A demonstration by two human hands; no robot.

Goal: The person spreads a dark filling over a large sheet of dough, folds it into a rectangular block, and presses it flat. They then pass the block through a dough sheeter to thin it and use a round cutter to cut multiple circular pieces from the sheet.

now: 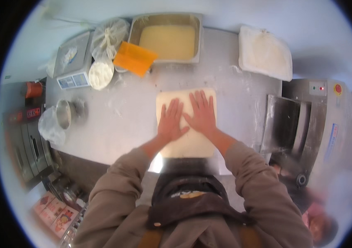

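Note:
A pale, flat rectangular sheet of dough (194,146) lies on the steel table (118,136) in front of me, close to its front edge. My left hand (171,124) rests flat on the dough's left half, fingers stretched out and pointing away from me. On the right half, my right hand (202,113) lies flat too, with its fingers spread. The thumbs point toward each other near the middle of the sheet. Neither hand holds anything; the dough under the palms is hidden.
At the back stand a steel pan (200,37) of yellowish contents, an orange scraper (136,58), a bowl of white powder (101,75) and a scale (73,80). A metal bowl (64,114) sits left. A plastic-wrapped white tray (264,53) lies back right, near a steel machine (326,120).

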